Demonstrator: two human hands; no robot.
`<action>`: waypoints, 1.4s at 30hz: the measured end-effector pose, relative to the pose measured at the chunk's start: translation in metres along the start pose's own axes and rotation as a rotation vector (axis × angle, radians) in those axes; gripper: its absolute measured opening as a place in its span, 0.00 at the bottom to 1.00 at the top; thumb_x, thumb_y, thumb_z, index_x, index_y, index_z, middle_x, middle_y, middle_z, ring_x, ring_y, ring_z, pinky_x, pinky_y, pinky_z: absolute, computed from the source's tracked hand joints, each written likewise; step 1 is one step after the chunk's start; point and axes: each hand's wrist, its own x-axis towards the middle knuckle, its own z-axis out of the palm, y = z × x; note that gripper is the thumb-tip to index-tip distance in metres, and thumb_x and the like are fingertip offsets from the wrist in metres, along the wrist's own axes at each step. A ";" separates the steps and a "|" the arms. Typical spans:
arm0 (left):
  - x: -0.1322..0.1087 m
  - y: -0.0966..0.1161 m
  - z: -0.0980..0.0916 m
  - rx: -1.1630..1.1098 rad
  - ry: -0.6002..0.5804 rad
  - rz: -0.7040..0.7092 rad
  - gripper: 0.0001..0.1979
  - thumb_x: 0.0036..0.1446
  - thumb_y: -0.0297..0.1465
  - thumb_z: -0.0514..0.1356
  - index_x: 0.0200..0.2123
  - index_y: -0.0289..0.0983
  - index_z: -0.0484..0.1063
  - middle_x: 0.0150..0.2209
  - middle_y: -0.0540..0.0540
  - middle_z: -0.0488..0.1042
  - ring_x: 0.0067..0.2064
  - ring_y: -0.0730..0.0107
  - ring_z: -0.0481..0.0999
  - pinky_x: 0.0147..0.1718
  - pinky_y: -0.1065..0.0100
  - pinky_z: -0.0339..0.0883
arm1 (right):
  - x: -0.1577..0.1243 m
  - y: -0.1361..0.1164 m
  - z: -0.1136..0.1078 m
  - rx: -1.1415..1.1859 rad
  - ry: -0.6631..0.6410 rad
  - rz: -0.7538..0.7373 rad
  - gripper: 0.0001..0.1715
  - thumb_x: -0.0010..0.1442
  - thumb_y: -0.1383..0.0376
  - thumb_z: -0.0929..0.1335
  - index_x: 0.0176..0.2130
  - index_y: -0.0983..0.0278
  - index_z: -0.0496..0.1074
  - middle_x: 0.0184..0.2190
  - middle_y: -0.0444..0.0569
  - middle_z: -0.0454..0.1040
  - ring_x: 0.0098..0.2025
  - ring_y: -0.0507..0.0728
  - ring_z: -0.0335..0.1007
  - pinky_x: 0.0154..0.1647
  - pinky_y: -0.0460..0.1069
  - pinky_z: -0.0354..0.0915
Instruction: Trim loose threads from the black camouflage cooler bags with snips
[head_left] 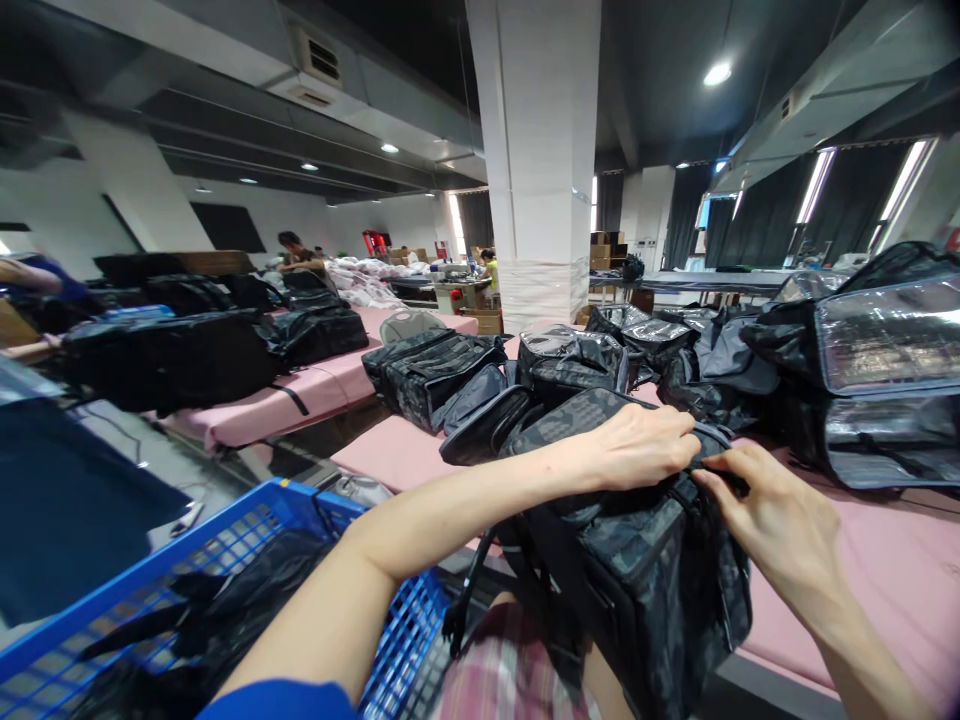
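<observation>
L hand (646, 446) + R hand (776, 515) both on the dark camo fabric bag (645, 580). The bag sits straight in front of the white square pillar (540, 150), on the near edge of the pink padded desk (862, 570), with its lower part overhanging toward a plaid-clothed lap (510, 670).

- L fingers (686, 440): clenched over the bag's top seam, palm down, pinning it.
- R fingers (724, 468): pinched on a small dark part at the same seam, touching the L fingertips. Zip pull or strap end, can't tell, it's covered.

Around it, ref pillar:
- glossy black plastic-wrapped bags (574, 360) just in front of the pillar base, behind the held bag
- camo bags stacked (442, 375) front-left of the pillar
- black bags w/ clear panels (885, 380) front-right
- blue plastic lattice crate (225, 560) far front-left, holding black bag material
- other people well to the left of the pillar, at another pink desk; not involved

Risks, imo:
- The bag is half off the desk edge, so if L grip slackens it could tip into the lap or floor.
- Both hands crowd one spot, so skin or lining fabric could get nipped at the seam.
- Pulling sideways w/o L pinning could skew the seam or snag it.
- The loose black strap (469, 590) hanging next to the crate could catch on the lattice.
</observation>
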 end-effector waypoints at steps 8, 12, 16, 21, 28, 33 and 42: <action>-0.032 -0.010 -0.007 -0.321 0.132 -0.298 0.14 0.66 0.27 0.46 0.47 0.38 0.69 0.45 0.47 0.70 0.45 0.71 0.70 0.42 0.71 0.65 | -0.005 0.020 0.007 -0.009 -0.040 0.060 0.36 0.63 0.40 0.52 0.35 0.59 0.74 0.33 0.46 0.73 0.27 0.55 0.66 0.21 0.49 0.51; -0.067 0.023 -0.004 -0.320 0.121 -0.548 0.23 0.62 0.43 0.54 0.55 0.35 0.62 0.47 0.43 0.70 0.47 0.62 0.69 0.47 0.61 0.66 | -0.010 0.029 0.010 0.038 -0.070 0.135 0.37 0.61 0.37 0.53 0.34 0.58 0.74 0.32 0.45 0.73 0.28 0.56 0.67 0.23 0.49 0.52; -0.075 0.049 0.011 -0.237 0.051 -0.531 0.20 0.59 0.40 0.57 0.49 0.33 0.66 0.44 0.41 0.69 0.45 0.57 0.69 0.43 0.58 0.68 | -0.010 0.030 0.009 0.102 -0.066 0.177 0.36 0.59 0.36 0.55 0.34 0.58 0.75 0.31 0.45 0.73 0.27 0.56 0.67 0.24 0.50 0.53; -0.074 0.030 0.027 -0.483 0.255 -0.691 0.15 0.59 0.29 0.51 0.47 0.34 0.70 0.39 0.45 0.74 0.39 0.67 0.72 0.43 0.65 0.66 | -0.013 0.021 0.000 0.359 0.137 0.247 0.25 0.58 0.43 0.64 0.36 0.60 0.73 0.37 0.47 0.74 0.37 0.58 0.70 0.35 0.51 0.62; -0.083 0.013 0.039 -0.902 0.393 -0.816 0.14 0.52 0.29 0.54 0.39 0.34 0.76 0.27 0.53 0.72 0.27 0.76 0.65 0.28 0.75 0.58 | 0.007 -0.020 -0.001 0.420 0.170 -0.017 0.17 0.63 0.52 0.64 0.36 0.61 0.72 0.37 0.49 0.74 0.38 0.57 0.71 0.36 0.49 0.62; -0.085 0.013 0.043 -0.968 0.430 -0.810 0.14 0.52 0.30 0.54 0.38 0.33 0.75 0.27 0.52 0.73 0.27 0.76 0.65 0.28 0.75 0.57 | 0.010 -0.027 0.007 0.475 0.017 -0.021 0.19 0.60 0.48 0.64 0.37 0.61 0.70 0.35 0.47 0.74 0.34 0.56 0.71 0.33 0.49 0.63; -0.081 0.017 0.038 -0.817 0.462 -0.760 0.15 0.52 0.27 0.56 0.43 0.36 0.74 0.29 0.53 0.73 0.29 0.75 0.68 0.33 0.73 0.62 | 0.011 0.008 -0.004 -0.017 0.083 0.064 0.26 0.62 0.47 0.58 0.46 0.60 0.71 0.39 0.51 0.73 0.31 0.59 0.70 0.22 0.50 0.54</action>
